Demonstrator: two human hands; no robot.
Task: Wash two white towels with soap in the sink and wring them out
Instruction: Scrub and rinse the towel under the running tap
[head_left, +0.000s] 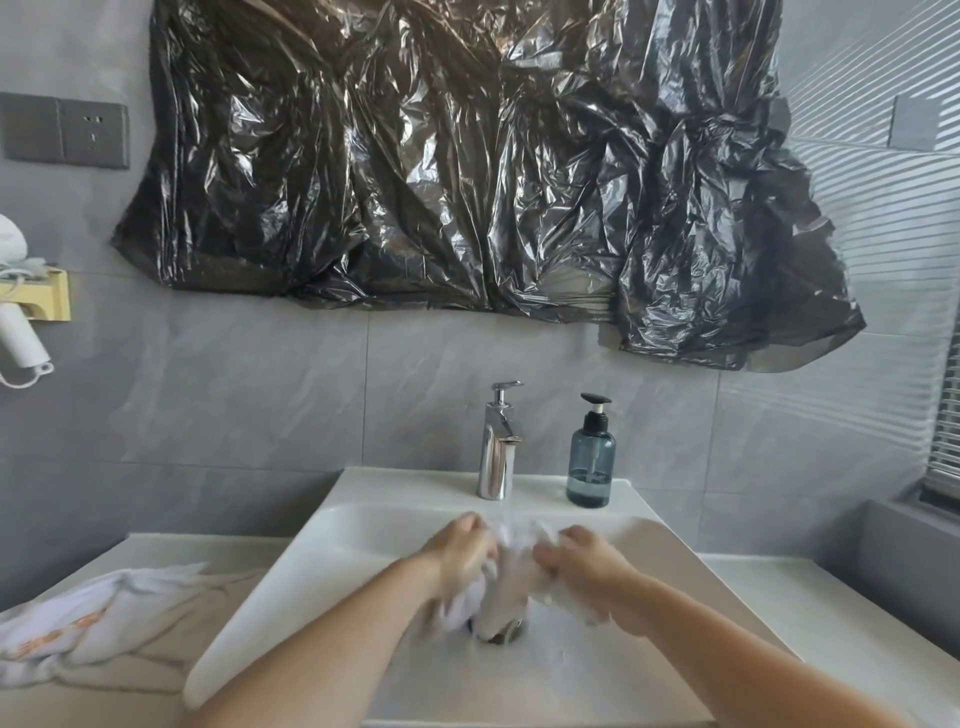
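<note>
A wet white towel (511, 577) is bunched over the middle of the white sink (311, 582), above the drain. My left hand (465, 553) grips its left side and my right hand (582, 558) grips its right side, with suds on the cloth and fingers. Both hands are blurred by motion. Water runs from the chrome faucet (497, 447) onto the towel. A second white towel (93, 618) with orange lettering lies crumpled on the counter to the left of the sink. A blue-grey soap pump bottle (591, 457) stands on the sink's back ledge, right of the faucet.
Black plastic sheeting (467, 156) covers the wall above the sink. A white hair dryer (21, 338) hangs in a yellow holder at far left. The pale counter (810, 613) extends on both sides. A window with blinds (945, 415) is at right.
</note>
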